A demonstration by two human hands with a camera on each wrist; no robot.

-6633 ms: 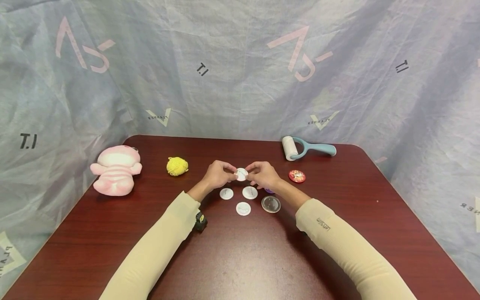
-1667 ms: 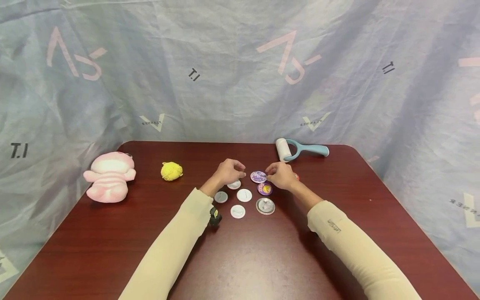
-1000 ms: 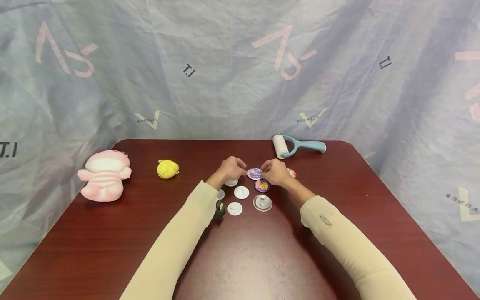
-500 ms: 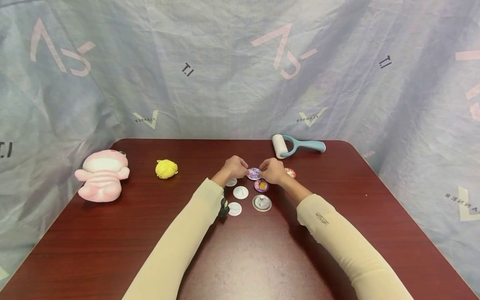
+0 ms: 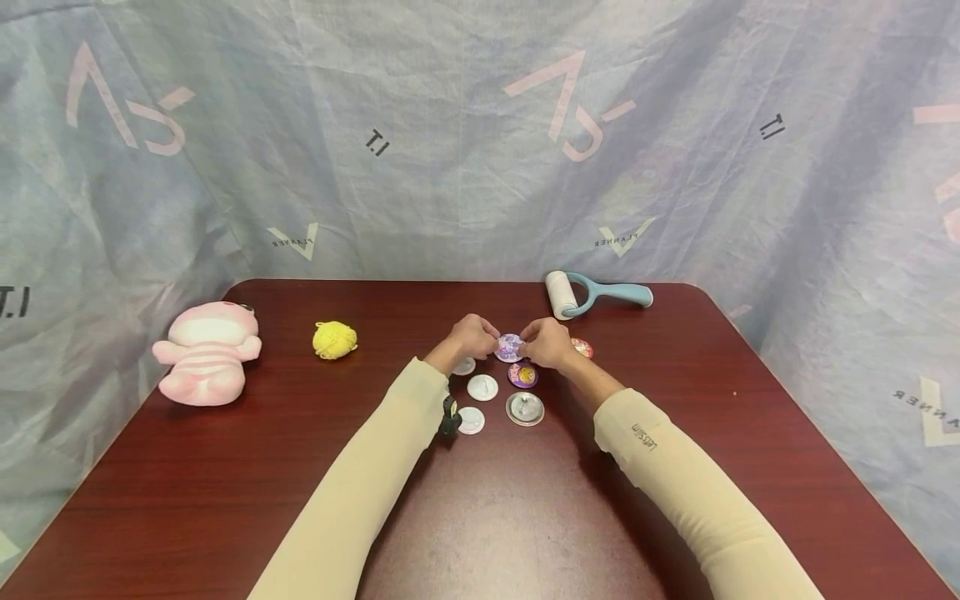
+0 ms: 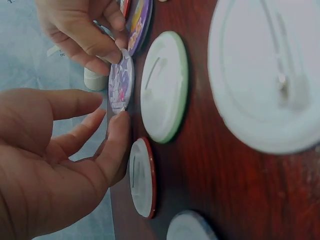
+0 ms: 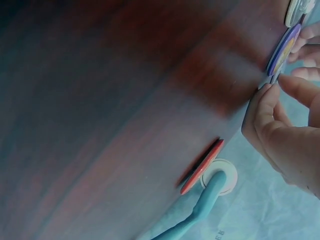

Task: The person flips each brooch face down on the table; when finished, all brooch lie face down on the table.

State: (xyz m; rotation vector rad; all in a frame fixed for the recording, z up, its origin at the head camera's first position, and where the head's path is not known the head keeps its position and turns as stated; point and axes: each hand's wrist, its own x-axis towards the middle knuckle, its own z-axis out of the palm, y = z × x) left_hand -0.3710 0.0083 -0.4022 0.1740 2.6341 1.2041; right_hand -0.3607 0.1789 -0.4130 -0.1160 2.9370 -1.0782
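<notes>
A purple-and-white pin badge [image 5: 509, 348] lies face up between my two hands. My right hand [image 5: 549, 342] pinches its right edge between thumb and finger. My left hand [image 5: 472, 337] is at the opposite edge; in the left wrist view one fingertip meets the badge's rim while another finger stands apart from it. Just nearer lies a purple badge [image 5: 522, 375] with a yellow figure. Several badges lie pin side up, among them white ones [image 5: 482, 387] and a larger silver one [image 5: 525, 408]. The left forearm hides part of this group.
A red badge [image 5: 582, 348] sits right of the right hand, partly covered by it. Behind stands a blue-handled lint roller [image 5: 600, 294]. To the left are a yellow yarn ball [image 5: 334, 340] and a pink plush toy [image 5: 212, 354] on the dark red table [image 5: 705, 400].
Earlier both hands held a white-backed badge; now they are at the purple-and-white one. The left hand, apart from it 1.7 seconds ago, has moved right to its edge. The last half second shows little movement.
</notes>
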